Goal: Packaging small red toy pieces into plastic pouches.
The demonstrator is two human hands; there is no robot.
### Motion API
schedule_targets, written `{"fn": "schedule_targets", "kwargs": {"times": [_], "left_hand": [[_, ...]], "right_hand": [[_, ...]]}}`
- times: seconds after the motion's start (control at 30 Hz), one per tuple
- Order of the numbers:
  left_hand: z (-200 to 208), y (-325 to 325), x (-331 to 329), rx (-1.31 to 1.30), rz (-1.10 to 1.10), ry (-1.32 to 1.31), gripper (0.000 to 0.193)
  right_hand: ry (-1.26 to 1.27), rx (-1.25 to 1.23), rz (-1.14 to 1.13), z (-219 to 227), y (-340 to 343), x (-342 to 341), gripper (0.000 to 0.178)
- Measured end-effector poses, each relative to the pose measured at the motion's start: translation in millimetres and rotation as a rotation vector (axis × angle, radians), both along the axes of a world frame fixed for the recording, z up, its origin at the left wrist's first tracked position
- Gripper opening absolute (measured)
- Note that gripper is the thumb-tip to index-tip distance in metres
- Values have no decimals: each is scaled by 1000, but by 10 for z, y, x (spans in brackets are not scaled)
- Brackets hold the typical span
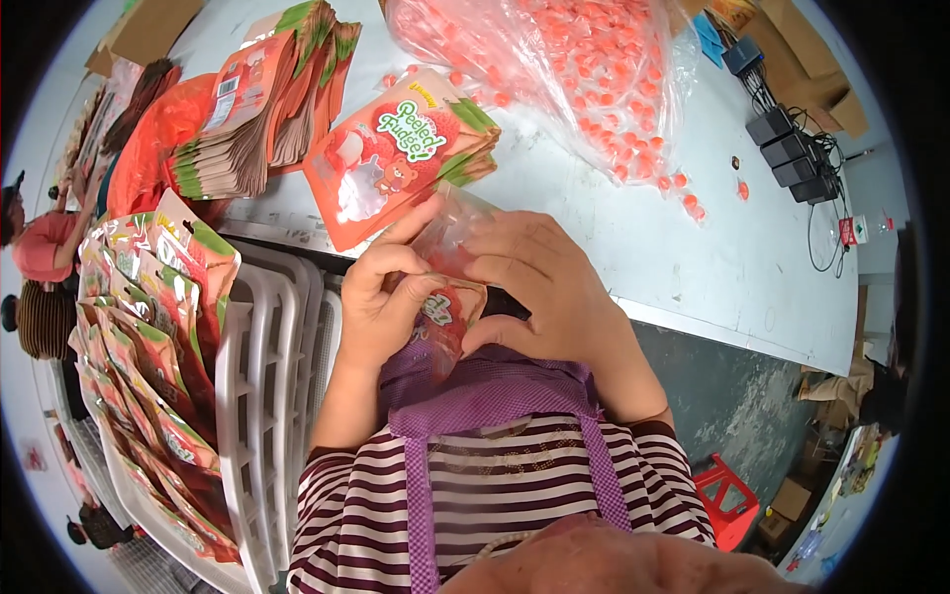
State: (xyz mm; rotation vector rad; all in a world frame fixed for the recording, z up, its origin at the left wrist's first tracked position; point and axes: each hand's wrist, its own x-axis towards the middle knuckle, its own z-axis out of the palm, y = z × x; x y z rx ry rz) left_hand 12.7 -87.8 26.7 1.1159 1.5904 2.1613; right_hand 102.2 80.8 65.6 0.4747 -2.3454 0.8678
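Note:
Close to my body, at the table's front edge, both hands hold a red and green candy pouch (450, 315). My left hand (381, 297) pinches its left side between thumb and curled fingers. Across from it, my right hand (554, 282) has its thumb against the pouch's right edge and its fingers bent over the top. A clear plastic piece (445, 233) with something reddish inside sticks up at the pouch's upper end, between my hands; its lower part is hidden. Just beyond lies a stack of flat red pouches (381, 163) with green tops.
Loose red candies in a large clear bag (604, 89) cover the table's far side. Bundled pouches (267, 109) lie at far left. Left of me, a white crate (252, 426) holds several pouches. Black devices with cables (792, 148) sit far right; a red stool (727, 500) stands below.

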Motion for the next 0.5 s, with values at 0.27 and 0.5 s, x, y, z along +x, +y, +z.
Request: {"fn": "schedule_targets", "kwargs": {"times": [0.27, 0.5], "left_hand": [[52, -26, 27, -54, -341, -17, 11], [-12, -137, 8, -13, -456, -66, 14]], "right_hand": [[-828, -69, 288, 46, -119, 248, 39], [-342, 268, 125, 223, -54, 347, 13]]}}
